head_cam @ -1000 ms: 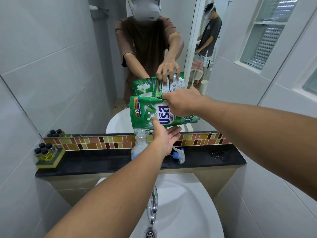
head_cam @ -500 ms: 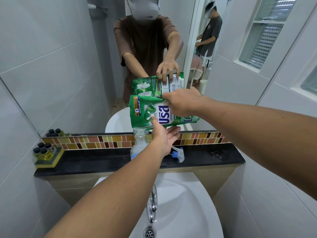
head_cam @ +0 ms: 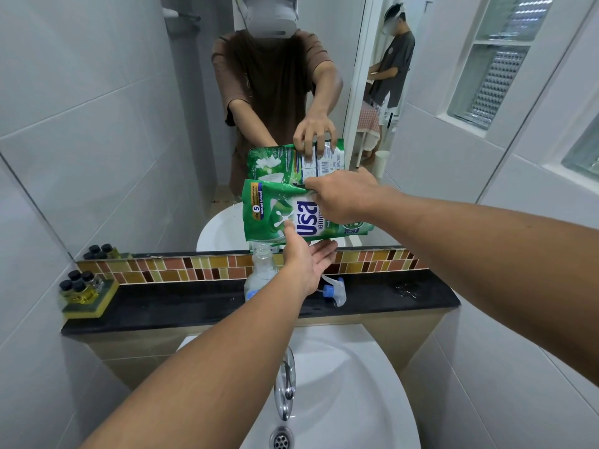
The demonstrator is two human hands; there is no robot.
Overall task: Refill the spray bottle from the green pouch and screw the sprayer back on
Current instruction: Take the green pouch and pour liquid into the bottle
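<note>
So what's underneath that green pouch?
The clear spray bottle stands on the ledge with its open neck right under the green pouch, beside the left hand. The pouch's spout is hidden, so I cannot tell whether liquid is flowing.

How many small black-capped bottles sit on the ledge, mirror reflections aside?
4 black-capped bottles, clustered on the yellow pad at the black ledge's left end: two in front, two behind. None looks hidden.

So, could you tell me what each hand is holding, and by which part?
The right hand grips the green pouch by its upper edge; the left hand, fingers open, props its lower edge, thumb against the front.
</note>
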